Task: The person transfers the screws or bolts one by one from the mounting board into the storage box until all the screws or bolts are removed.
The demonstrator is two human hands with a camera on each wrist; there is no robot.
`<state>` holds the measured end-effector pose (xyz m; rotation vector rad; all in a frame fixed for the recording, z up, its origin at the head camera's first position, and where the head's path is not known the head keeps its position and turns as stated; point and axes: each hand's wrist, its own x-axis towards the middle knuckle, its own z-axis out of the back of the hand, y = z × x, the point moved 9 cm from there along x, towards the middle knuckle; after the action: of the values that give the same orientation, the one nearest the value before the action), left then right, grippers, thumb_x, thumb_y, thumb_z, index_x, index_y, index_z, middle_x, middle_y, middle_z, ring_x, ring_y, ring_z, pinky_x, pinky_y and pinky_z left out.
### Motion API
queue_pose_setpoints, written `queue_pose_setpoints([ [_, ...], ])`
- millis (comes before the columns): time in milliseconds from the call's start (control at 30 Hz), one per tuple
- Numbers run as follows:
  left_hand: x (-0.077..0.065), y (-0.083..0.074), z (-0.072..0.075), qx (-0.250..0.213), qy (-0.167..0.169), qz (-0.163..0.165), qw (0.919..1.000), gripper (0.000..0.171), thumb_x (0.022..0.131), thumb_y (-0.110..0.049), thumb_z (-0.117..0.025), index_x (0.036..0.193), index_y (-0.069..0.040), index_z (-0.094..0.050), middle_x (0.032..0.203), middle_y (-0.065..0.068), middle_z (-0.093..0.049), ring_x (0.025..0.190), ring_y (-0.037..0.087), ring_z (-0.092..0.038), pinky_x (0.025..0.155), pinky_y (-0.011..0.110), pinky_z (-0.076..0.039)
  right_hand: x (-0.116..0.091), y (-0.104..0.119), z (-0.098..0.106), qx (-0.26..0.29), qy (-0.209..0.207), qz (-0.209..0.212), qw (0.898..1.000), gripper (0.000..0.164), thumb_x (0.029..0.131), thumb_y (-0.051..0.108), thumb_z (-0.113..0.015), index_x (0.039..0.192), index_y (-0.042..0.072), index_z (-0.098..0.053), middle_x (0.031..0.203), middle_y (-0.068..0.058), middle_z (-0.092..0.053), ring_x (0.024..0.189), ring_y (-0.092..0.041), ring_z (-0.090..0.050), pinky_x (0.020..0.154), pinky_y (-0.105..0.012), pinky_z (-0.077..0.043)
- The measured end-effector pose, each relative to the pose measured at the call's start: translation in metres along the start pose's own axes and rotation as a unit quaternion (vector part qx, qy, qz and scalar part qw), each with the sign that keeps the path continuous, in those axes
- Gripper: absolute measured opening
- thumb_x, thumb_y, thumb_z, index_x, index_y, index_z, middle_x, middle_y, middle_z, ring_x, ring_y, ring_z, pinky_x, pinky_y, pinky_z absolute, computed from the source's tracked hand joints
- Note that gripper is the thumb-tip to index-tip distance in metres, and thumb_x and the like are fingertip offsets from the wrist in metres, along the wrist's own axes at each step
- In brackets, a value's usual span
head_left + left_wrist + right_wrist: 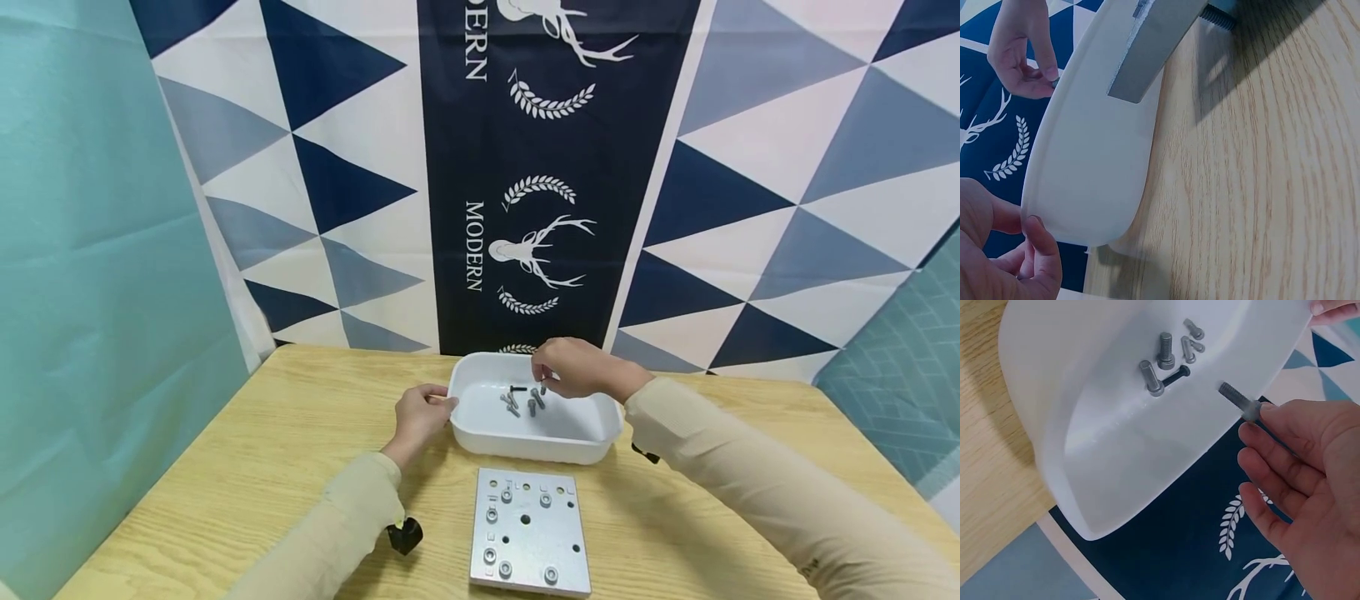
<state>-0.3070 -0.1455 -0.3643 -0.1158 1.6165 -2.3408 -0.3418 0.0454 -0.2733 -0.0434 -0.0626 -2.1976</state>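
Fingers of the right hand [566, 367] pinch a bolt [1240, 401], partly hidden in the head view, over the tray [525, 447] near one o'clock; the left hand [420, 412] clamps its rim at nine. The tray wall hides the loose bolts [534, 407] from the left wrist camera. A metal plate [538, 546] lies at six on the wood-grained surface [337, 392]; patterned cloth [450, 208] hangs at twelve.

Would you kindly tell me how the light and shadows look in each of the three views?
Head view: bright overall, with a soft shadow on the wooden table below the right sleeve; left wrist view: dimmer, with a dark shadow beside the metal plate; right wrist view: also dimmer, with a soft shadow beside the white tray.
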Motion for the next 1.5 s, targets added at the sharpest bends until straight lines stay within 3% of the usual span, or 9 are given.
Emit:
queue_pose_setpoints([
  [300, 0.002, -0.001, 0.001, -0.003, 0.000, -0.004, 1.0000, 0.026, 0.087, -0.012, -0.067, 0.110, 0.001, -0.068, 0.081, 0.007, -0.059, 0.065, 0.012, -0.055, 0.057, 0.019, -0.050, -0.010, 0.008, -0.002, -0.004, -0.001, 0.001, 1.000, 0.010, 0.082, 0.005, -0.068, 0.083, 0.016, -0.069, 0.080, 0.004, -0.067, 0.075, -0.010, -0.053, 0.068, -0.025, -0.049],
  [567, 0.003, 0.001, 0.000, -0.001, 0.000, -0.001, 1.0000, 0.025, 0.087, -0.012, -0.067, 0.109, 0.000, -0.068, 0.083, 0.009, -0.060, 0.067, 0.012, -0.057, 0.058, 0.019, -0.051, -0.027, 0.032, 0.001, -0.001, -0.019, 0.043, 0.999, 0.013, 0.081, 0.004, -0.071, 0.087, 0.015, -0.070, 0.083, 0.005, -0.068, 0.078, -0.011, -0.058, 0.071, -0.025, -0.052],
  [900, 0.003, -0.001, -0.001, 0.003, -0.001, -0.001, 1.0000, 0.025, 0.087, -0.012, -0.068, 0.109, 0.000, -0.068, 0.083, 0.008, -0.060, 0.064, 0.012, -0.058, 0.056, 0.018, -0.049, -0.045, 0.069, 0.004, -0.013, -0.071, 0.086, 0.994, 0.012, 0.078, 0.007, -0.074, 0.087, 0.014, -0.070, 0.083, 0.004, -0.069, 0.079, -0.011, -0.060, 0.076, -0.029, -0.053],
  [1333, 0.003, 0.001, -0.001, 0.005, -0.002, 0.002, 1.0000, 0.026, 0.088, -0.013, -0.067, 0.110, 0.000, -0.068, 0.087, 0.011, -0.062, 0.066, 0.013, -0.059, 0.057, 0.018, -0.049, -0.053, 0.123, -0.018, -0.006, -0.033, 0.127, 0.991, 0.009, 0.084, 0.014, -0.071, 0.093, 0.017, -0.069, 0.088, 0.009, -0.067, 0.086, -0.005, -0.059, 0.082, -0.023, -0.052],
  [1500, 0.002, 0.000, -0.001, 0.003, -0.002, 0.000, 1.0000, 0.025, 0.088, -0.013, -0.067, 0.110, -0.001, -0.068, 0.088, 0.011, -0.063, 0.066, 0.013, -0.059, 0.058, 0.019, -0.050, -0.055, 0.144, -0.026, -0.012, -0.010, 0.152, 0.988, 0.008, 0.086, 0.014, -0.068, 0.093, 0.019, -0.068, 0.088, 0.011, -0.065, 0.084, -0.004, -0.055, 0.078, -0.019, -0.049],
])
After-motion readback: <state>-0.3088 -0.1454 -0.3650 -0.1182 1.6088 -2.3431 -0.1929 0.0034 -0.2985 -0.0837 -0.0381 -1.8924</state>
